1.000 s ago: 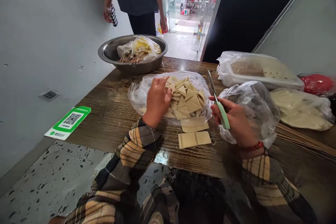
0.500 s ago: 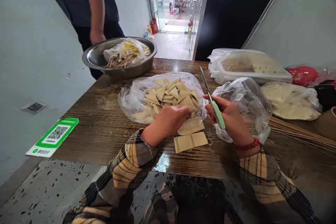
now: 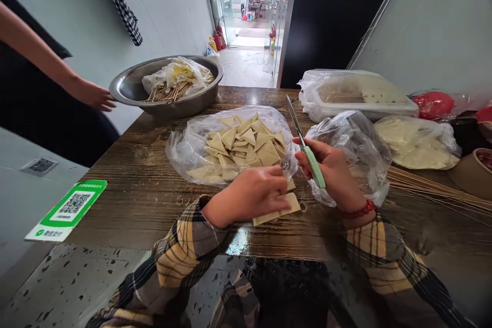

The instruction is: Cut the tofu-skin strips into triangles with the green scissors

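My right hand [image 3: 332, 171] is closed on scissors [image 3: 307, 151] with pale green handles, their blades together and pointing up and away. My left hand [image 3: 251, 192] hovers low over a flat tan rectangular strip [image 3: 274, 210] that looks like bean curd sheet. Its fingers are bent and apart, the tips over the strip; whether they touch it I cannot tell. Just beyond, many triangles [image 3: 249, 138] of the same tan sheet are heaped on a clear plastic bag [image 3: 180, 148]. Another tan piece is mostly hidden behind my left fingers.
At the back left stands a metal basin [image 3: 165, 107] with skewers and a bag. To the right are a crumpled plastic bag [image 3: 349, 148], a bagged white tray [image 3: 357, 107], round pale sheets [image 3: 418, 143] and thin sticks [image 3: 426, 184]. A person's hand [image 3: 90, 93] hangs beside the basin.
My left hand has moved from the triangle heap back toward me, over the rectangular strip. The scissors stay in my right hand. The other person has moved to the left and nearer.
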The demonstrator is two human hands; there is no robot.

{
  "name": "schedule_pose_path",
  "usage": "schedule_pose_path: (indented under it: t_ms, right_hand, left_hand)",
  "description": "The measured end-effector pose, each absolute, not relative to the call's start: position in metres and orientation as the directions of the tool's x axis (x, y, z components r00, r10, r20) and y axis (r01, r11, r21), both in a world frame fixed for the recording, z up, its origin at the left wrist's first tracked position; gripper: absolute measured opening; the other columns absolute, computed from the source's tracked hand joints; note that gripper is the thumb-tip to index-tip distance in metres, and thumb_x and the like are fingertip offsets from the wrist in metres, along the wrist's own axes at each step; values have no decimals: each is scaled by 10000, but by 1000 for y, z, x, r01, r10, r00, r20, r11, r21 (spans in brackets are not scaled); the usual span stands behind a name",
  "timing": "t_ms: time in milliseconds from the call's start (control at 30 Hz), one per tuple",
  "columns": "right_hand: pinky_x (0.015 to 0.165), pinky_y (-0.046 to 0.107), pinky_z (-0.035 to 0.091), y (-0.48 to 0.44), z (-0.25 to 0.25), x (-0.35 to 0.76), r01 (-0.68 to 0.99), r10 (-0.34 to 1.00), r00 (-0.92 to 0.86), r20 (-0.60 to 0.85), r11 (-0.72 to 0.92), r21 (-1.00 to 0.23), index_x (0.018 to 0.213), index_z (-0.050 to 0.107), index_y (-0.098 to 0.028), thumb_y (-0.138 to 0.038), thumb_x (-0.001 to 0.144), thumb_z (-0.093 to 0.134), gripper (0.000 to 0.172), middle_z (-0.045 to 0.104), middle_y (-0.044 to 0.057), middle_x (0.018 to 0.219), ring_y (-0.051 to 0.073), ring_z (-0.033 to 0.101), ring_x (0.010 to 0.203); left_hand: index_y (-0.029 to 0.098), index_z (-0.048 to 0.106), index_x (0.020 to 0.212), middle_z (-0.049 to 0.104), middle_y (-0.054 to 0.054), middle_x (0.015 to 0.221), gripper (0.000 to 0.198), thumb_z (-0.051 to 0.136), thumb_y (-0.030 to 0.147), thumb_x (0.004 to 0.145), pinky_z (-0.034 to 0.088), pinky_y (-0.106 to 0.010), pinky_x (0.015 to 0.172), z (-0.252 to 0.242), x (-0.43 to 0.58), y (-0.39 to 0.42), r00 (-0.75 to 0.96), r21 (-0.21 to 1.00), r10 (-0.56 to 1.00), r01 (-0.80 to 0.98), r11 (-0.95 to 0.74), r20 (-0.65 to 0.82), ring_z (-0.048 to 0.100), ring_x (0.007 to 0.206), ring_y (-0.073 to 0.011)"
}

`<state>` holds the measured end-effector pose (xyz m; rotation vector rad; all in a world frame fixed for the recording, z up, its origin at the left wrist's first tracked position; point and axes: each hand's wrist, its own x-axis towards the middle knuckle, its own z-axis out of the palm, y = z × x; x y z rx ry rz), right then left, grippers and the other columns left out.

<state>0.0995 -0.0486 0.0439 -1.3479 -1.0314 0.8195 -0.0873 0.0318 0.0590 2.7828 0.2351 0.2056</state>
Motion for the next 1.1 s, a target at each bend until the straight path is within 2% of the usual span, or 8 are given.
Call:
schedule_pose_path:
  t_ms: [100,167,267,367,533,667,800,1100]
  right_hand:
    - [397,215,378,-48,45,100,106,925,362,113,79,-991,1177,682,-168,-411,739,773,509,564,-50,637,75,466,445]
    - [396,218,375,-48,46,99,122,922,371,115,75,-990,1160,690,-162,-420,725,779,514,566,-48,638,74,462,440]
    - [402,220,375,-48,48,99,129,922,373,108,63,-990,1158,691,-158,-431,730,774,514,568,-45,639,75,463,443]
    - [420,224,385,-49,48,98,130,918,384,104,58,-990,1169,685,-162,-448,747,761,515,561,-45,638,77,466,458]
    - [422,223,375,-50,48,99,154,914,389,111,55,-987,1156,685,-156,-468,743,764,523,566,-42,636,75,470,459]
    - [416,220,370,-50,49,99,153,915,388,111,54,-987,1138,688,-158,-466,748,762,502,574,-41,639,70,467,452]
    - [414,219,369,-51,49,99,157,915,387,110,52,-986,1142,687,-163,-462,759,753,490,575,-43,633,69,471,447]
    - [419,221,379,-50,48,98,169,916,381,124,62,-984,1149,688,-155,-451,766,752,488,569,-45,622,67,469,443]
  left_hand:
    - [170,630,878,620,-38,891,354,697,500,768,441,-295,685,54,-87,21,989,222,146,146,-964,-13,608,792,-186]
    - [166,621,908,613,-51,930,381,715,497,745,458,-322,737,50,-87,16,986,135,164,165,-977,-16,612,845,-213]
    - [168,612,937,599,-69,988,314,697,419,768,468,-343,779,45,-87,13,985,91,174,174,-981,-6,607,891,-225]
    - [153,610,952,594,-92,1003,247,648,337,792,471,-364,793,44,-86,14,987,105,158,160,-982,-22,601,896,-237]
    - [126,598,982,587,-141,1083,248,626,270,781,447,-378,831,48,-84,18,993,177,104,111,-978,-51,576,965,-268]
    - [143,579,970,596,-121,1036,208,607,232,784,427,-360,826,48,-84,21,999,238,32,36,-971,-23,558,945,-252]
    - [145,564,1056,595,-112,1027,292,607,226,779,418,-361,836,44,-83,20,1000,255,25,25,-967,-3,551,946,-251]
    - [164,576,906,566,-86,928,176,625,216,745,419,-351,783,35,-80,19,999,325,46,39,-945,13,535,878,-235]
